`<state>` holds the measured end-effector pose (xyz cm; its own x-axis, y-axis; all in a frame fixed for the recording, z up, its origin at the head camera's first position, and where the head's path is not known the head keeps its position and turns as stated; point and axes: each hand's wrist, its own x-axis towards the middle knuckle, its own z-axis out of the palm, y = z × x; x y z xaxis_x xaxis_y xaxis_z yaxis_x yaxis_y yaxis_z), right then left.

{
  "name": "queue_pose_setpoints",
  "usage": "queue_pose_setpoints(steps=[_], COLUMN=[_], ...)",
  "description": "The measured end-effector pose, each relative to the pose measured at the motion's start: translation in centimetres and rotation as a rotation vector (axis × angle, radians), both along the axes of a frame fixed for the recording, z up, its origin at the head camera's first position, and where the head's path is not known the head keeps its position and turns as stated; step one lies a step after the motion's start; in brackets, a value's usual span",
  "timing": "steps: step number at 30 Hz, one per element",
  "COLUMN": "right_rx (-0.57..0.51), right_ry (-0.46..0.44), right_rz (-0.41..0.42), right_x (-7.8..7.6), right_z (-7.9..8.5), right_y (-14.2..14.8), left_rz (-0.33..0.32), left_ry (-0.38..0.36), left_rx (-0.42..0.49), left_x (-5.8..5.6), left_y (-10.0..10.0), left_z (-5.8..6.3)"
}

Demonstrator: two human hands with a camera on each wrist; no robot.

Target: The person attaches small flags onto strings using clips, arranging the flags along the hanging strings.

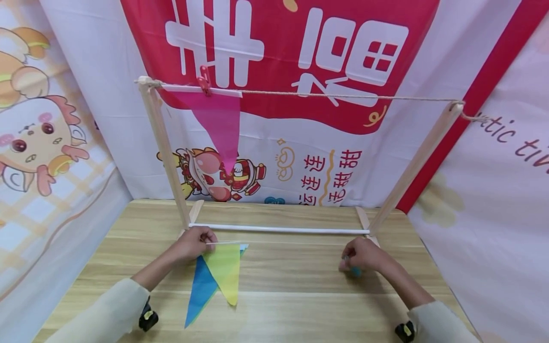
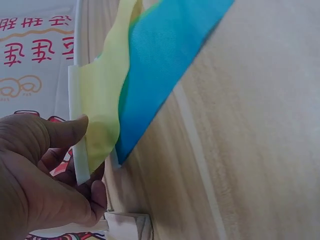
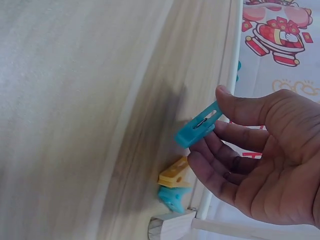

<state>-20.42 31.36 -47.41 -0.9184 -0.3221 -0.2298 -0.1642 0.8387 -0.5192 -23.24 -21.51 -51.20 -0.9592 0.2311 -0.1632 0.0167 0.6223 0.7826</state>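
My left hand [image 1: 196, 243] pinches a yellow pennant [image 2: 102, 95] at one end of its white top strip, between thumb and fingers. A blue pennant [image 2: 160, 65] with a green edge showing lies partly behind the yellow one; whether it is also held I cannot tell. Over the right part of the table, my right hand [image 1: 363, 255] pinches a teal clothespin [image 3: 197, 127] between thumb and fingers. Beneath that hand an orange-yellow clothespin [image 3: 174, 172] and another teal clothespin [image 3: 172, 198] rest on the table. A pink pennant [image 1: 223, 121] hangs from the string, with a red clothespin [image 1: 204, 81] on its top strip.
A twine string [image 1: 343, 96] runs between the tops of a left wooden post [image 1: 165, 147] and a right wooden post [image 1: 416, 164]. Low between the posts lies a white rod [image 1: 279, 229]. Behind the wooden table [image 1: 291, 305] hangs a printed cloth [image 1: 266, 131].
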Motion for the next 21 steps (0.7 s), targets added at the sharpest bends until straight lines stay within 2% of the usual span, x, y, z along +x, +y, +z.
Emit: queue_pose_setpoints(steps=[3, 9, 15, 21], right_rx=[-0.002, -0.013, -0.01, -0.009], right_ry=[-0.01, -0.033, -0.064, -0.072], right_rz=[0.053, 0.116, 0.107, 0.112], right_x=[-0.2, -0.4, -0.7, -1.0], right_z=[0.3, 0.8, 1.4, 2.1], right_y=[0.2, 0.6, 0.6, 0.6], left_rz=[-0.012, -0.002, 0.003, -0.015], left_ry=[0.006, -0.047, -0.082, -0.084], left_rx=[0.005, -0.002, 0.037, 0.065], left_x=[-0.1, -0.1, 0.0, 0.1], left_y=[0.1, 0.6, 0.9, 1.2], left_z=[0.5, 1.2, 1.5, 1.7])
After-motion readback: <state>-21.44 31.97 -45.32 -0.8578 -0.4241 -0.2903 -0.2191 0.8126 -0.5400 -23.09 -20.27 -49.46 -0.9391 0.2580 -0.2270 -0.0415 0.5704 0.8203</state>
